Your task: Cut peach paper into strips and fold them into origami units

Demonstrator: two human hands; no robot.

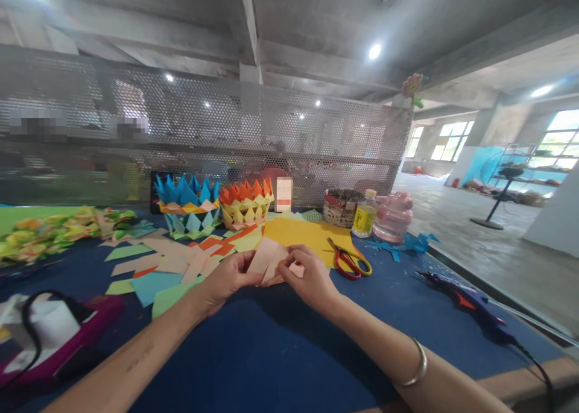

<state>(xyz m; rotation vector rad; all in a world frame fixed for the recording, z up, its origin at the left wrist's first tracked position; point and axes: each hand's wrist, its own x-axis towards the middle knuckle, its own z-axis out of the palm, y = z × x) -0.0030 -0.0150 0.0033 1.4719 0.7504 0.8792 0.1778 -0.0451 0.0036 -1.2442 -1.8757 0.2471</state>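
Note:
A pale pink piece of paper (pixel 266 257), with folded edges showing, is held up between both hands over the blue table. My left hand (pixel 233 275) pinches its left side with thumb and fingers. On its right side, my right hand (pixel 310 274) has its thumb and fingertips closed on the paper. A bit of orange shows near the right fingertips. Behind the hands lies a yellow sheet (pixel 312 239), with scissors (pixel 350 262) with red and yellow handles on its right edge. Loose paper strips (pixel 176 253) in pink, orange, green and blue spread out on the left.
Two woven paper baskets, one blue-topped (pixel 190 211) and one orange-topped (pixel 246 205), stand at the back. A bottle (pixel 364 217) and a pink container (pixel 392 219) are behind right. A glue gun (pixel 470 298) lies right; a purple power strip (pixel 85 334) sits left.

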